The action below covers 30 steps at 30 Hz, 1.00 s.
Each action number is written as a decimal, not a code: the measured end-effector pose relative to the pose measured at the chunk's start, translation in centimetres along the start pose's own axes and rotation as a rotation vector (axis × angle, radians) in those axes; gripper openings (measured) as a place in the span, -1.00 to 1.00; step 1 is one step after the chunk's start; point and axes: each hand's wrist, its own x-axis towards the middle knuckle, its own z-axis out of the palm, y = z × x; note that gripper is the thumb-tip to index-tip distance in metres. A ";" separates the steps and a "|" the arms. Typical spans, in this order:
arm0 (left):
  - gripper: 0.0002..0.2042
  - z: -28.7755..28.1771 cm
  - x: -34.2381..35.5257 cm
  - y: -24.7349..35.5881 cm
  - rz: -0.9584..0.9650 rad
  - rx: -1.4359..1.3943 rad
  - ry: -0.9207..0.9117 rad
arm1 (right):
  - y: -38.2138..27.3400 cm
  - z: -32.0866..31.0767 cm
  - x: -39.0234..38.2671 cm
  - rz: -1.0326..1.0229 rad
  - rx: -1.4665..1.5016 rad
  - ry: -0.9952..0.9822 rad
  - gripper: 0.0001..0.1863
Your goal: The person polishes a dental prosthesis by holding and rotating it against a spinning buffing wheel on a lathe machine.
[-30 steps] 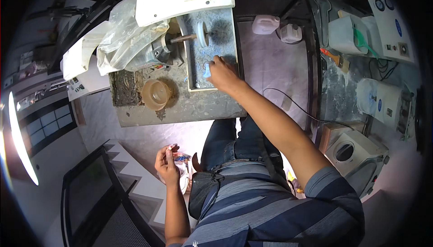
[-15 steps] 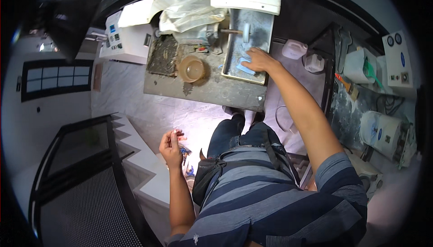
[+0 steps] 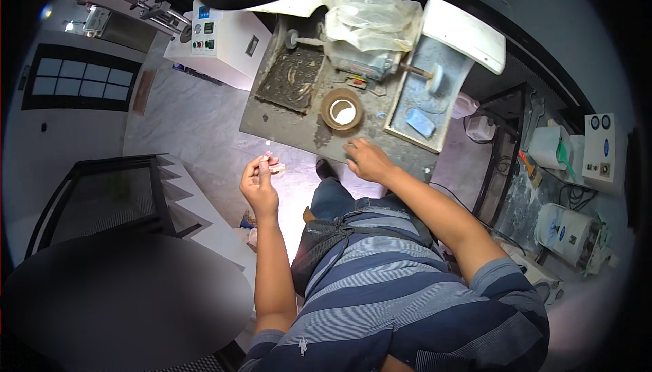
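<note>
In my left hand [image 3: 261, 185], raised in front of the bench's near left side, the fingers pinch a small pink and white piece too small to make out. My right hand [image 3: 370, 160] hovers at the near edge of the grey workbench [image 3: 299, 136], its bent fingers apart and nothing visible in them. Just beyond it stands a brown bowl [image 3: 330, 122] with pale liquid. A blue block [image 3: 420, 123] lies in the blue-dusted tray [image 3: 414, 142] to the right, below a white polishing wheel [image 3: 435, 79] on a spindle.
A plastic-covered motor [image 3: 370, 32] sits mid-bench, with a dark grit-filled tray [image 3: 292, 77] to its left. Behind that is a white control box [image 3: 221, 46]. Plastic jugs [image 3: 480, 127] stand on the right. A side counter holds a brush [image 3: 530, 168] and white machines [image 3: 564, 233].
My right hand has let go of the blue block, leaving it in the tray, and has drawn back to the bench's near edge. The view has shifted; my left hand keeps its pinch.
</note>
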 end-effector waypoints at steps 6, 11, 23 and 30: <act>-0.79 -3.2 7.0 -0.5 -0.070 0.012 -0.179 | -1.7 6.8 6.2 0.122 -0.478 0.002 -0.46; -0.78 -4.7 11.4 -1.4 -0.115 0.005 -0.277 | -1.0 9.0 7.5 0.141 -0.685 0.069 -0.55; -0.79 -2.6 15.6 -2.1 -0.143 -0.031 -0.522 | -1.3 6.3 1.6 0.363 -0.522 0.133 -0.57; -0.79 0.2 14.7 -2.0 -0.142 -0.021 -0.590 | -0.2 3.8 1.1 0.718 -0.276 0.307 -0.71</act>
